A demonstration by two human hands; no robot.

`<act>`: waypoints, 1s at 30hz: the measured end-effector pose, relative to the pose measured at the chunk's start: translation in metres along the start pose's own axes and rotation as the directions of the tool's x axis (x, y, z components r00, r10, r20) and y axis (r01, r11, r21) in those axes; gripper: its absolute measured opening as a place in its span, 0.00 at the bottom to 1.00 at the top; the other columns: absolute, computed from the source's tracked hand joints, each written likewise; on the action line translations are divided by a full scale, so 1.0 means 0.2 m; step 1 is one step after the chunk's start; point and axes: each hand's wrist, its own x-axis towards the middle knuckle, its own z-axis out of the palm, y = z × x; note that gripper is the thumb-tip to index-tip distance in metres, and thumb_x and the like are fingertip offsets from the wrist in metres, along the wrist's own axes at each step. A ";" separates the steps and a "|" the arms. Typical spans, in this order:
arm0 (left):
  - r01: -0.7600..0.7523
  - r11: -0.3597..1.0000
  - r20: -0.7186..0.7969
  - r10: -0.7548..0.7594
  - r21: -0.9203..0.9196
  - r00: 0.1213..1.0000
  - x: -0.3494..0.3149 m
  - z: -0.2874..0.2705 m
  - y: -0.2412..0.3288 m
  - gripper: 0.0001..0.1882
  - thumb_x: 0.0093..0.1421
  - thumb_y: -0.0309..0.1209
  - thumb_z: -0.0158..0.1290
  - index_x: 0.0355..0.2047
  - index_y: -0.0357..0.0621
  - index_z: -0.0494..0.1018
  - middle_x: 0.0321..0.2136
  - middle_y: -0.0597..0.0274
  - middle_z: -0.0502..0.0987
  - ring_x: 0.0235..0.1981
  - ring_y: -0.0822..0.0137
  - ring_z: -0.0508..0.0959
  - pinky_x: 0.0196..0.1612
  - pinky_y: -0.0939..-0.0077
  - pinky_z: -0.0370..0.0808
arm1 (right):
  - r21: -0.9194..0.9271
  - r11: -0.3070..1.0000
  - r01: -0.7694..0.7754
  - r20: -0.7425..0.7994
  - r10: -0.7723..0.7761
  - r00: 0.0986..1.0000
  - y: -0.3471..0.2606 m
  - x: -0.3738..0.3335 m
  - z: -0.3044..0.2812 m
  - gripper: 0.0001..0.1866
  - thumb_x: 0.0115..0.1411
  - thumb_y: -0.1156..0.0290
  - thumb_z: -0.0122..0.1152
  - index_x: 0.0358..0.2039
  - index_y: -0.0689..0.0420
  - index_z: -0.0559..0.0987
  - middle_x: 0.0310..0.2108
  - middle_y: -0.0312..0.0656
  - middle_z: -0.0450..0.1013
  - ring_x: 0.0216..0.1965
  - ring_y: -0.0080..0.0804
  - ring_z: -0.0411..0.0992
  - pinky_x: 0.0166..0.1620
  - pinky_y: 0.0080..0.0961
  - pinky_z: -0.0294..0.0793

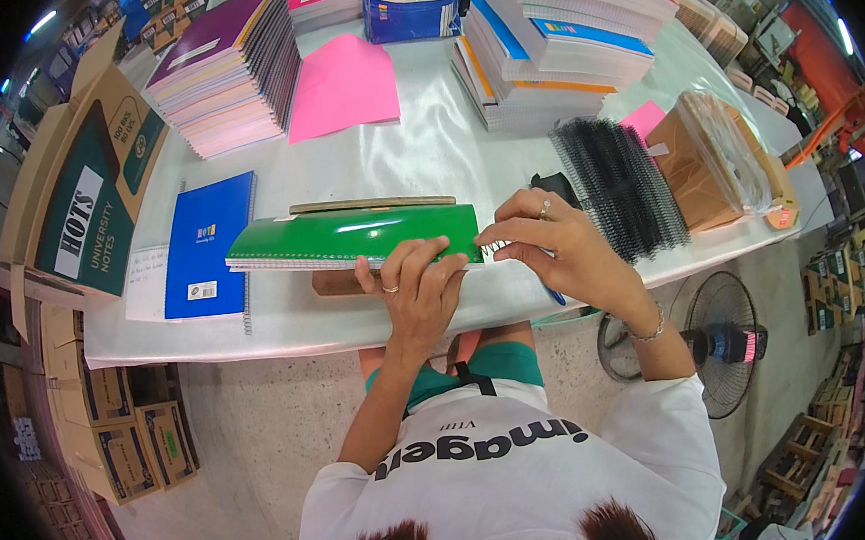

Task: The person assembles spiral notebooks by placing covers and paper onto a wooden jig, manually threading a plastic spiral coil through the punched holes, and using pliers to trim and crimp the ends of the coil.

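Note:
My left hand [416, 286] grips the near edge of a green-covered notebook [350, 234], fingers on the cover and thumb toward the punched edge. That row of punched holes faces me. At the notebook's right end, my right hand [559, 248] pinches a thin spiral binding coil [494, 250] against the corner; the fingers partly hide it. Beneath the notebook a wooden block [341, 283] shows, and a thin wooden strip [373, 204] lies along its far side. To the left rests a blue spiral notebook [208, 248], its coil end sticking out past the lower corner.
A bundle of black coils [622, 188] lies at the right, beside a bag-lined cardboard box [711, 165]. Notebook stacks [228, 74] [558, 51] stand at the back, with pink sheets [345, 87] between. A large carton [95, 183] is at the left; a fan [726, 342] stands below right.

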 end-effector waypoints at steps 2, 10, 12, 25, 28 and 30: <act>-0.002 1.000 -0.004 0.002 0.005 1.000 -0.02 0.00 0.00 0.17 0.45 0.32 0.67 0.35 0.62 0.74 0.42 0.78 0.75 0.48 0.71 0.72 0.70 0.48 0.35 | -0.030 1.000 0.005 0.033 -0.004 0.999 0.01 0.00 0.00 0.12 0.54 0.75 0.65 0.40 0.56 0.82 0.35 0.40 0.73 0.38 0.37 0.71 0.41 0.30 0.71; 0.001 1.000 -0.037 -0.001 -0.002 0.999 -0.07 0.02 -0.02 0.17 0.45 0.31 0.68 0.33 0.63 0.73 0.42 0.79 0.76 0.48 0.71 0.72 0.70 0.49 0.35 | 0.078 0.993 -0.093 0.110 0.084 0.990 -0.01 0.00 -0.01 0.09 0.56 0.74 0.64 0.38 0.58 0.79 0.31 0.38 0.76 0.37 0.38 0.71 0.41 0.32 0.71; 0.000 1.000 -0.035 0.000 -0.003 0.999 -0.07 0.01 -0.02 0.17 0.45 0.31 0.68 0.33 0.63 0.73 0.42 0.79 0.76 0.48 0.71 0.72 0.70 0.49 0.35 | 0.036 0.998 -0.048 0.122 0.043 0.992 0.00 0.00 -0.01 0.09 0.55 0.74 0.64 0.37 0.58 0.79 0.31 0.37 0.76 0.37 0.38 0.70 0.42 0.32 0.70; -0.013 0.993 0.025 0.016 -0.115 1.000 0.09 0.00 -0.04 0.17 0.46 0.30 0.67 0.36 0.60 0.73 0.39 0.76 0.75 0.47 0.70 0.73 0.69 0.49 0.34 | -0.180 0.963 0.199 0.187 -0.165 0.968 -0.01 0.12 -0.13 0.12 0.52 0.79 0.63 0.39 0.58 0.79 0.33 0.37 0.74 0.38 0.37 0.67 0.44 0.31 0.66; 0.009 0.990 0.076 0.001 -0.138 0.997 0.20 0.00 -0.04 0.15 0.49 0.31 0.65 0.37 0.58 0.74 0.38 0.74 0.75 0.45 0.69 0.73 0.67 0.50 0.37 | -0.163 0.972 0.169 0.129 -0.149 0.980 -0.01 0.14 -0.16 0.11 0.53 0.80 0.62 0.39 0.59 0.79 0.33 0.39 0.74 0.36 0.38 0.68 0.42 0.30 0.67; 0.021 0.993 0.106 -0.008 -0.120 0.994 0.29 0.01 -0.04 0.14 0.52 0.32 0.63 0.39 0.57 0.74 0.38 0.72 0.75 0.45 0.68 0.72 0.66 0.50 0.39 | -0.099 0.990 0.103 0.049 -0.099 0.994 0.02 0.16 -0.16 0.10 0.56 0.78 0.61 0.40 0.59 0.78 0.33 0.40 0.74 0.36 0.38 0.69 0.42 0.29 0.68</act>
